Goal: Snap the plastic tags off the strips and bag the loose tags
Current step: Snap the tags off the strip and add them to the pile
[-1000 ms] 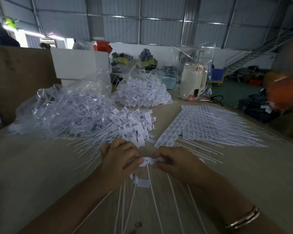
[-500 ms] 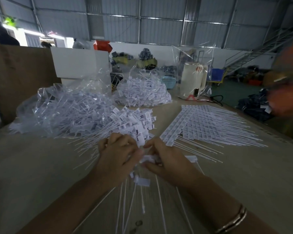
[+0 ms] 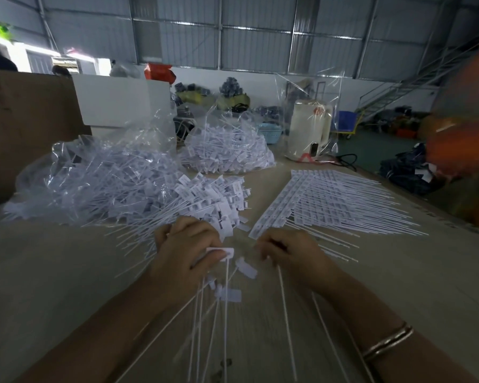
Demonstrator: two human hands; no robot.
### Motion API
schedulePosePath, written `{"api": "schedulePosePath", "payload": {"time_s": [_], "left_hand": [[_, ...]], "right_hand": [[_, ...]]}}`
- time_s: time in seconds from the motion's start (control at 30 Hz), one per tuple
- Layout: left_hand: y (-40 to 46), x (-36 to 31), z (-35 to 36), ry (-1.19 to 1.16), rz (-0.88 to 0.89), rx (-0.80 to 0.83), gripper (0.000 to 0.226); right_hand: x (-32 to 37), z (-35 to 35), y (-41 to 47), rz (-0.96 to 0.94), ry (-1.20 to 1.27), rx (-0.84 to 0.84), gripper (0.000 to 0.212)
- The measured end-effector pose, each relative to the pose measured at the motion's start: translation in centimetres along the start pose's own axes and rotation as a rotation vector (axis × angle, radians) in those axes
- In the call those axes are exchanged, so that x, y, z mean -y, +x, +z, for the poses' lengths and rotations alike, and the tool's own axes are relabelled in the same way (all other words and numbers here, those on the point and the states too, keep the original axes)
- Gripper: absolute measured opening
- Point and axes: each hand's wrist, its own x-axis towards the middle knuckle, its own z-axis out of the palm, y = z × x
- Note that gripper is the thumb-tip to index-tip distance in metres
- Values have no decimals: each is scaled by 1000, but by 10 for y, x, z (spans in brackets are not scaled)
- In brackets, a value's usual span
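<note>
left hand [image 3: 186, 254] pinches a loose tag [image 3: 224, 252], right hand [image 3: 286, 254] curls round thin tails; bare table [image 3: 53, 272] to the left, strips [image 3: 324, 201] just ahead right, tag pile [image 3: 205, 200] ahead.

- I see my bagged tags [image 3: 94, 183] far left, another bag [image 3: 227, 150] behind.
- Strips [image 3: 329, 205] lie right (fanned out).
- Kettle [image 3: 309, 134] beyond them.

orange figure [image 3: 465, 139]: blurred, cut by right edge | tag print [image 3: 194, 192]: too small to read | right hand [image 3: 288, 255] fingertips: curled under, hidden
</note>
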Motion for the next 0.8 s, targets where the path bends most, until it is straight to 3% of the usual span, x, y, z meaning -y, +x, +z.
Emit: {"api": "schedulePosePath", "payload": {"time_s": [0.1,0.23,0.43,0.5,0.6,0.7,0.8], "left_hand": [[-3,15,-5,74,-50,-16,29],[-3,9,-1,189,-125,21,42],[6,-18,9,-61,-139,149,43],[5,-15,7,-15,-187,143,37],[3,-9,4,23,-247,124,48],[2,-8,4,24,-170,135,54],[1,-5,-1,-19,-23,32,31]], "right_hand": [[-5,-2,-4,1,-26,-18,6],[15,17,-1,-96,-42,2,31],[32,23,0,-224,-4,-28,31],[26,16,-1,-187,-14,-2,30],[15,10,-1,-160,-103,26,27],[14,13,0,-158,-153,16,17],[7,8,1,-97,-86,32,19]]}}
